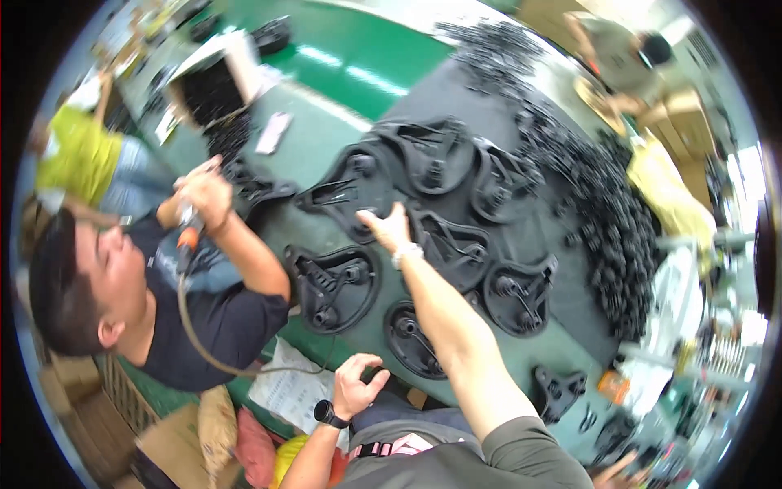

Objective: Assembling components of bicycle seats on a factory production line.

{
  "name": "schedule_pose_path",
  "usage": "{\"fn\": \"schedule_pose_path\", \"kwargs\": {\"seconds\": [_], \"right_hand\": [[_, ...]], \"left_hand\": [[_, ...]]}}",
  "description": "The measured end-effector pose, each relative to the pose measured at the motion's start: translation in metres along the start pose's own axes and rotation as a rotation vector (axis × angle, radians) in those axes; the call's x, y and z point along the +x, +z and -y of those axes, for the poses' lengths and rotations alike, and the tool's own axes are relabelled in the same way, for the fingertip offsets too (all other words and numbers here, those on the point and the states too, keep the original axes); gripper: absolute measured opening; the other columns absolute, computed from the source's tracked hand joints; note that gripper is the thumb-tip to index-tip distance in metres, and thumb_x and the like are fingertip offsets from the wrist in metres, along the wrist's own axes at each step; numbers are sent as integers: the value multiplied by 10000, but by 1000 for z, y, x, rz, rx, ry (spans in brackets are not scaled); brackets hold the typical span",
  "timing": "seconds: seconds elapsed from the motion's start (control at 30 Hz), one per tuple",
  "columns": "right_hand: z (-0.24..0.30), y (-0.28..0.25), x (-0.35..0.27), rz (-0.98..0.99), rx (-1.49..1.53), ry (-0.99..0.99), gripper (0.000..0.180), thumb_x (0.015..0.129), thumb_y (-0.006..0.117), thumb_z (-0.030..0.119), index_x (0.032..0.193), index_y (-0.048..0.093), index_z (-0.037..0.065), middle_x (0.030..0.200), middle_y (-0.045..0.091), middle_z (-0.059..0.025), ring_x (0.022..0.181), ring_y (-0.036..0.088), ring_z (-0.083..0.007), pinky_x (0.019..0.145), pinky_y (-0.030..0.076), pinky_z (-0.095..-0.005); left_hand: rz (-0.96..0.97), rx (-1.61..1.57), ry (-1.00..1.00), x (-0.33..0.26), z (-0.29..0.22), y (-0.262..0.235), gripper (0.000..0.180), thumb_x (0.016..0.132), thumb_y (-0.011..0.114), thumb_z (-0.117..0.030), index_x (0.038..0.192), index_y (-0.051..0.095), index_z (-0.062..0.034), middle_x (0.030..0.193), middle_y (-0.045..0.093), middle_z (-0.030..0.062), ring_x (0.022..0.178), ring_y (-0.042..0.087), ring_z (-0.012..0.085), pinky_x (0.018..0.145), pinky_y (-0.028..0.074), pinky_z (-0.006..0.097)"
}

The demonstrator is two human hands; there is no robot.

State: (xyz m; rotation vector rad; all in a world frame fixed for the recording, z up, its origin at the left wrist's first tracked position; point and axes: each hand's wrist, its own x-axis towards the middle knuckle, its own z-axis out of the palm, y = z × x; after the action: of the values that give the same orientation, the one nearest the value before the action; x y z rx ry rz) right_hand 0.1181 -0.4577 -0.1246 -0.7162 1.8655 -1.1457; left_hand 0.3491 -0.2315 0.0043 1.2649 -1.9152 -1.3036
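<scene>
Stretched forward over the table, my right hand [389, 228] has its thumb and fingers spread. It is over the near edge of a black moulded plastic base [352, 181] with a rounded, tapered outline; whether it touches the base I cannot tell. Close to my body at the table's near edge, my left hand [357, 386] is raised with loosely curled fingers, thumb apart and nothing visible in it. A black watch [330, 414] is on that wrist. Similar black bases lie around my right arm, among them one at the left [336, 287] and one at the right [520, 295].
A co-worker [204, 318] at my left holds an orange-and-grey hose-fed tool [188, 236]. Small black parts form a long heap [599, 204] on the right. A carton [213, 90] of dark parts stands far left. Another person [627, 65] works at the far right.
</scene>
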Motion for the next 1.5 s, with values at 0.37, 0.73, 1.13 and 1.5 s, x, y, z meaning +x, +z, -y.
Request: {"fn": "schedule_pose_path", "kwargs": {"seconds": [0.37,0.73,1.13,1.5], "right_hand": [[-40,-307,-281,-607,-446,-525,308,816,809,173,1077,715,39,1043,725,-163,964,700,-336,853,565,-427],[-377,-588,-445,-951,431,442,793,1061,486,581,1495,451,-81,1499,532,-120,1325,531,-234,1141,387,-356],[-307,-486,-380,-385,267,570,671,1016,607,502,1415,561,-36,1459,566,-205,1322,556,-283,1103,444,-398],[-40,-579,77,-587,-676,-446,549,884,739,271,1302,595,-56,1197,656,-260,1117,615,-427,989,490,-478]], "left_hand": [[419,-69,194,38,-73,122,257,826,786,-102,1031,693,22,962,723,152,868,712,275,809,563,358],[999,377,197,-10,-84,394,868,887,709,-377,1568,300,-30,1556,394,260,1326,524,446,1086,480,488],[562,309,-160,-32,-33,321,867,952,626,-494,1552,309,45,1523,452,312,1386,482,446,1151,408,460],[404,540,259,-10,-45,317,597,814,706,-182,1366,554,-13,1462,494,215,1364,459,416,1133,398,525]]}}
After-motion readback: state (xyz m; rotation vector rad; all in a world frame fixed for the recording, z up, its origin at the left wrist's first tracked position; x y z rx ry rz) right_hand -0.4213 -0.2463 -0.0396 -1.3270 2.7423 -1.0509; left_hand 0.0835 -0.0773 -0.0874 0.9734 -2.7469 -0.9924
